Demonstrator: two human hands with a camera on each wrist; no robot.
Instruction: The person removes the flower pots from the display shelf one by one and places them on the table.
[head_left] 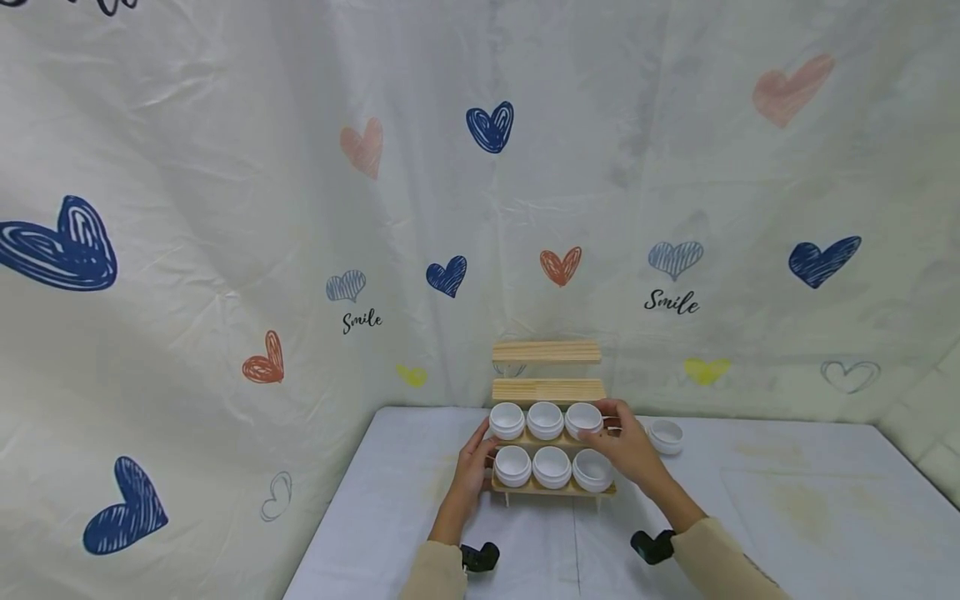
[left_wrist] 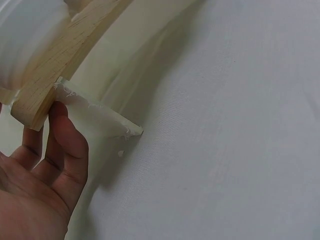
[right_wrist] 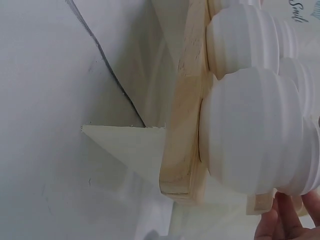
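Four-tiered stand of pale wooden planks (head_left: pixel 547 389) sits on a white cloth-covered table (head_left: pixel 810 500), between the two hands. The left hand (head_left: pixel 468 471) has its fingers curled against the stand's left end, gripping the plank edge; the right hand (head_left: pixel 628 446) pinches, thumb in front and fingers behind, the rightmost squat white jar (head_left: pixel 583 421) on the stand's second tier from the bottom. Two matching jars (head_left: pixel 527 421) share that tier, three more (head_left: pixel 552 467) line the lowest tier, and a lone white jar (head_left: pixel 666 436) is to the right of the stand.

The jars stand close together, so a sideways nudge from the right thumb could shove one into its neighbour or off the plank. Raising one end of the stand would tilt the tiers, and the smooth jars might then slide.

The planks show straight grain; the thin, off-white supports (right_wrist: pixel 132 147) below taper to a point and look rough-edged. The jars have rounded, faintly ridged sides and narrower circular rims
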